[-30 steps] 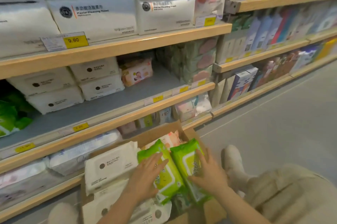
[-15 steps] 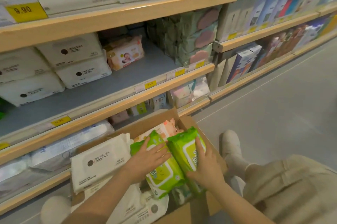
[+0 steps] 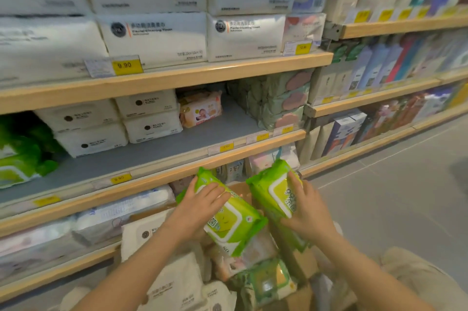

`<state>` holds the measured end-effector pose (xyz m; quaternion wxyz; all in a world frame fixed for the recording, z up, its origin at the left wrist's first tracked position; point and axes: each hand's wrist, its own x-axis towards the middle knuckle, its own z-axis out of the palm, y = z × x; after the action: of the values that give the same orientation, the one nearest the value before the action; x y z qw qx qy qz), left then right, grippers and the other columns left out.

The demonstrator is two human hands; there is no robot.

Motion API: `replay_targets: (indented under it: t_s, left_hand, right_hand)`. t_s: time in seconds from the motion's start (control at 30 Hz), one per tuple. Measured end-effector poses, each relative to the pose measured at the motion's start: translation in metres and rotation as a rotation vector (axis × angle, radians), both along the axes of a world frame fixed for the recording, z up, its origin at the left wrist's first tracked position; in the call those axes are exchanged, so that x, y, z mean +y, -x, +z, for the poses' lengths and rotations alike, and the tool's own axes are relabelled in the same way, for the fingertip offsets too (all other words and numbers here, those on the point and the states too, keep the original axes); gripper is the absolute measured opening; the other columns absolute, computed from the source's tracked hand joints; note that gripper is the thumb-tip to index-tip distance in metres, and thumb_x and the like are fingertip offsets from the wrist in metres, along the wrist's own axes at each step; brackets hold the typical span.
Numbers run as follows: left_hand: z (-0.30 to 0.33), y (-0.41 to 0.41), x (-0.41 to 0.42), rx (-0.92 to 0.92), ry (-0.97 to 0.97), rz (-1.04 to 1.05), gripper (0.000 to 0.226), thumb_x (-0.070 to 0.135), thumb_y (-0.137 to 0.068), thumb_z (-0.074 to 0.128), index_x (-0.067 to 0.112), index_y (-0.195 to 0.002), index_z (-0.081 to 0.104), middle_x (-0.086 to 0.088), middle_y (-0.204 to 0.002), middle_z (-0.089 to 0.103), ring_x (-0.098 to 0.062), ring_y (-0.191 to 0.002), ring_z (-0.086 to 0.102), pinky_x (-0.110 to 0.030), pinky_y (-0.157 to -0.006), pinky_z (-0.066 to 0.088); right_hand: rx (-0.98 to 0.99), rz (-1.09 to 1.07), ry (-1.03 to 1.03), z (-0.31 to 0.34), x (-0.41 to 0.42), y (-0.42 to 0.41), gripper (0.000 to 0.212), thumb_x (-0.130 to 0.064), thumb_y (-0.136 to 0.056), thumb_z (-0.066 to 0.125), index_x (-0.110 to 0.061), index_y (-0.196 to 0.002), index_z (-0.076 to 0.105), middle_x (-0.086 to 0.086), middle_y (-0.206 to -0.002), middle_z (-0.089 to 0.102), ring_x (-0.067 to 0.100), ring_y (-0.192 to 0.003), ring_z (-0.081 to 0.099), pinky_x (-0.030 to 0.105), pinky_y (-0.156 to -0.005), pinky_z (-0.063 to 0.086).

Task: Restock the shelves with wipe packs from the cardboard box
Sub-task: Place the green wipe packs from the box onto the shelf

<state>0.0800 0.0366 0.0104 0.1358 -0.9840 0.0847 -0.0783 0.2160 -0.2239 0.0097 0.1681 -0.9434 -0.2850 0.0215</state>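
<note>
Hands lifting stock: the left hand (image 3: 200, 205) grips one green wipe pack (image 3: 228, 212) and the right hand (image 3: 307, 209) another green pack (image 3: 274, 189). Both packs, lying in the cardboard box (image 3: 301, 263) a second ago, now hang above it, just below the grey shelf (image 3: 157, 156). Extraction appears done; placement beside the green stock (image 3: 20, 156) at the shelf's left end probably follows.
</note>
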Motion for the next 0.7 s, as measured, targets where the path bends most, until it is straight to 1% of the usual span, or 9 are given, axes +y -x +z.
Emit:
replay_targets:
  t_s: [0.1, 0.2, 0.27, 0.33, 0.43, 0.5, 0.57, 0.63, 0.7]
  left_hand:
    - [0.013, 0.026, 0.030, -0.008, 0.018, 0.132, 0.099, 0.036, -0.039, 0.089, 0.018, -0.127, 0.049, -0.002, -0.121, 0.059, -0.022, -0.117, 0.041, -0.061, -0.092, 0.043]
    - [0.020, 0.065, 0.062, 0.013, 0.022, 0.273, 0.101, 0.044, -0.039, 0.086, 0.019, -0.129, 0.046, -0.002, -0.122, 0.057, -0.022, -0.118, 0.042, -0.061, -0.096, 0.039]
    - [0.022, 0.096, 0.083, 0.015, 0.021, 0.360, 0.101, 0.047, -0.040, 0.085, 0.020, -0.130, 0.046, -0.001, -0.123, 0.057, -0.022, -0.118, 0.043, -0.061, -0.097, 0.037]
    - [0.022, 0.128, 0.103, 0.004, 0.030, 0.453, 0.101, 0.052, -0.042, 0.083, 0.021, -0.130, 0.044, 0.000, -0.124, 0.056, -0.021, -0.119, 0.043, -0.061, -0.098, 0.034]
    - [0.025, 0.174, 0.130, -0.018, 0.043, 0.595, 0.105, 0.064, -0.039, 0.079, 0.020, -0.128, 0.045, -0.003, -0.122, 0.057, -0.023, -0.119, 0.046, -0.062, -0.095, 0.036]
    - [0.029, 0.200, 0.145, -0.037, 0.060, 0.684, 0.110, 0.068, -0.033, 0.079, 0.018, -0.126, 0.046, -0.003, -0.121, 0.056, -0.022, -0.117, 0.043, -0.063, -0.090, 0.038]
    - [0.032, 0.225, 0.160, -0.097, 0.077, 0.760, 0.110, 0.063, -0.032, 0.081, 0.018, -0.125, 0.045, -0.003, -0.120, 0.055, -0.022, -0.115, 0.042, -0.063, -0.089, 0.038]
    - [0.032, 0.250, 0.173, -0.185, 0.104, 0.845, 0.106, 0.052, -0.033, 0.085, 0.018, -0.124, 0.044, -0.002, -0.120, 0.052, -0.021, -0.113, 0.042, -0.062, -0.089, 0.037]
    - [0.031, 0.271, 0.188, -0.250, 0.129, 0.938, 0.104, 0.046, -0.032, 0.086, 0.017, -0.124, 0.047, -0.003, -0.119, 0.053, -0.022, -0.112, 0.042, -0.061, -0.087, 0.038]
  right_hand:
    - [-0.041, 0.054, 0.014, 0.020, 0.022, -0.003, 0.115, -0.074, -0.056, 0.060, -0.039, -0.145, -0.003, 0.004, -0.129, 0.038, 0.028, -0.115, 0.043, 0.047, -0.090, 0.045]
    - [-0.088, 0.133, 0.037, 0.030, 0.057, 0.001, 0.116, -0.065, -0.058, 0.069, -0.039, -0.145, -0.003, 0.005, -0.130, 0.037, 0.030, -0.115, 0.042, 0.047, -0.089, 0.045]
    - [-0.114, 0.205, 0.044, 0.034, 0.086, 0.005, 0.115, -0.058, -0.060, 0.071, -0.038, -0.146, -0.002, 0.006, -0.127, 0.038, 0.031, -0.112, 0.043, 0.045, -0.086, 0.045]
    - [-0.132, 0.287, 0.057, 0.038, 0.119, 0.012, 0.114, -0.056, -0.060, 0.069, -0.036, -0.147, 0.000, 0.007, -0.128, 0.037, 0.031, -0.112, 0.042, 0.045, -0.086, 0.044]
    - [-0.150, 0.418, 0.060, 0.042, 0.174, 0.025, 0.111, -0.058, -0.061, 0.066, -0.033, -0.148, 0.003, 0.007, -0.130, 0.036, 0.033, -0.116, 0.041, 0.047, -0.089, 0.043]
    - [-0.194, 0.499, 0.085, 0.044, 0.213, 0.036, 0.109, -0.057, -0.064, 0.069, -0.033, -0.147, 0.003, 0.007, -0.129, 0.037, 0.032, -0.115, 0.041, 0.044, -0.087, 0.043]
    - [-0.248, 0.571, 0.101, 0.048, 0.251, 0.049, 0.109, -0.056, -0.064, 0.071, -0.034, -0.146, 0.002, 0.005, -0.132, 0.035, 0.030, -0.114, 0.042, 0.042, -0.086, 0.040]
    - [-0.294, 0.648, 0.127, 0.052, 0.290, 0.063, 0.112, -0.055, -0.063, 0.072, -0.035, -0.147, 0.000, 0.004, -0.136, 0.032, 0.030, -0.116, 0.041, 0.042, -0.087, 0.039]
    - [-0.364, 0.719, 0.143, 0.057, 0.327, 0.077, 0.114, -0.055, -0.062, 0.074, -0.037, -0.147, -0.001, 0.005, -0.138, 0.032, 0.030, -0.116, 0.041, 0.043, -0.089, 0.039]
